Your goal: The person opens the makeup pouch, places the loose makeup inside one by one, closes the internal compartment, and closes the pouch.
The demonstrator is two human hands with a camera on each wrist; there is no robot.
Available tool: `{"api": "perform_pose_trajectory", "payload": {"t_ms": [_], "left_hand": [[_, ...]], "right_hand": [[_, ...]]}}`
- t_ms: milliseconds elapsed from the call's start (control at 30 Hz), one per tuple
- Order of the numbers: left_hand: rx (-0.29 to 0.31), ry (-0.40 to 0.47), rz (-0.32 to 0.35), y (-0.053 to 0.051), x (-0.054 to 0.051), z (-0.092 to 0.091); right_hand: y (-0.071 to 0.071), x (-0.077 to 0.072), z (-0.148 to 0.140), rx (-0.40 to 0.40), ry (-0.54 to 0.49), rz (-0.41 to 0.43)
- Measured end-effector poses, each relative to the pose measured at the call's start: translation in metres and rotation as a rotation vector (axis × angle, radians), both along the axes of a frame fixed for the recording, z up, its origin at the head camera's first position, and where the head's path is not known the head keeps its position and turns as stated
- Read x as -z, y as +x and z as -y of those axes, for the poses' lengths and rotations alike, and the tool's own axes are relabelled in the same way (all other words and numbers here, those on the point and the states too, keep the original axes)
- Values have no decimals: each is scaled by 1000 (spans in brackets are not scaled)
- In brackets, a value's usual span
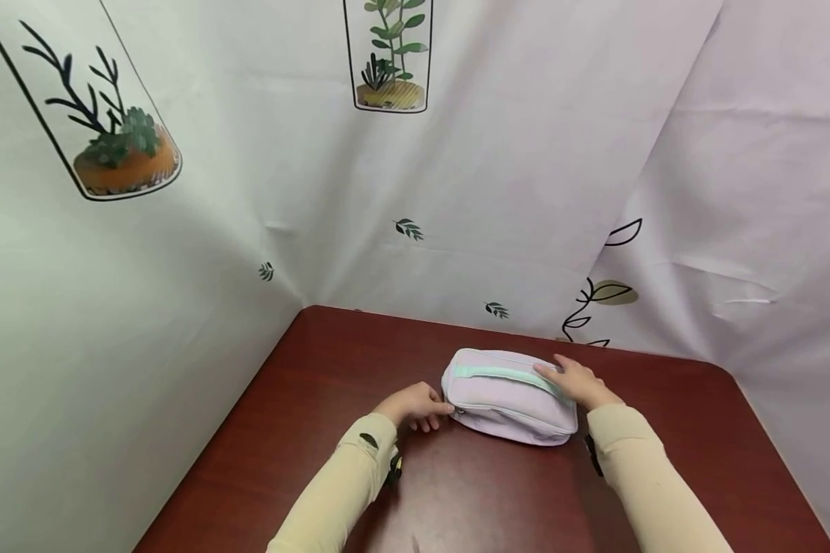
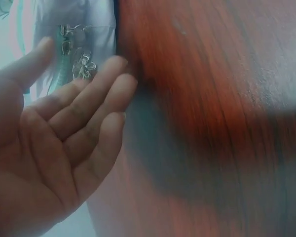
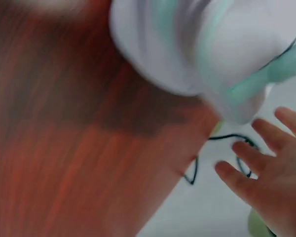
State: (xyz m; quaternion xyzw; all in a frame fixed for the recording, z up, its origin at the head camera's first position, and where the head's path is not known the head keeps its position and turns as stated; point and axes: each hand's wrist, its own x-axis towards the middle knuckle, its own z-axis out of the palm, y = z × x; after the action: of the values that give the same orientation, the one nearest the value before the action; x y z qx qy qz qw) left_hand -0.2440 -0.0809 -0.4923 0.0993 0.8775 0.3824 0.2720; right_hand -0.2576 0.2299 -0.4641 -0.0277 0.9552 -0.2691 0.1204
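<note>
A pale lilac zip pouch (image 1: 508,407) with a mint-green strap (image 1: 501,373) across its top lies on the table. At its left end is my left hand (image 1: 413,404), thumb and forefinger reaching to the corner. The left wrist view shows a metal zip pull with a small dangling charm (image 2: 84,66) between that thumb and forefinger, which stand apart; the other fingers are loosely extended. Over the pouch's right end is my right hand (image 1: 582,384), fingers spread near the strap. In the right wrist view the pouch (image 3: 246,44) is blurred, beside spread fingers (image 3: 241,180).
The dark red-brown table (image 1: 456,499) has rounded far corners. White cloth (image 1: 512,192) printed with plants hangs behind it and along both sides, close to the far edge. Dark straps or devices show at both wrists.
</note>
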Motion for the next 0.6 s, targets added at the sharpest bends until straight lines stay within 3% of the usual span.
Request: {"api": "perform_pose_trajectory", "payload": {"t_ms": [67, 167, 300, 433, 533, 600], "left_hand": [[-3, 2, 18, 1, -2, 1], [-16, 9, 47, 2, -4, 1], [-57, 82, 96, -9, 0, -4], [-176, 290, 139, -28, 3, -19], [-287, 408, 145, -38, 1, -31], [-327, 429, 123, -42, -2, -38]], "right_hand": [[2, 3, -6, 3, -10, 32], [4, 3, -9, -16, -2, 3], [6, -2, -12, -11, 87, -52], [9, -6, -9, 1, 145, -26], [14, -6, 0, -26, 93, 40], [19, -5, 8, -48, 37, 108]]}}
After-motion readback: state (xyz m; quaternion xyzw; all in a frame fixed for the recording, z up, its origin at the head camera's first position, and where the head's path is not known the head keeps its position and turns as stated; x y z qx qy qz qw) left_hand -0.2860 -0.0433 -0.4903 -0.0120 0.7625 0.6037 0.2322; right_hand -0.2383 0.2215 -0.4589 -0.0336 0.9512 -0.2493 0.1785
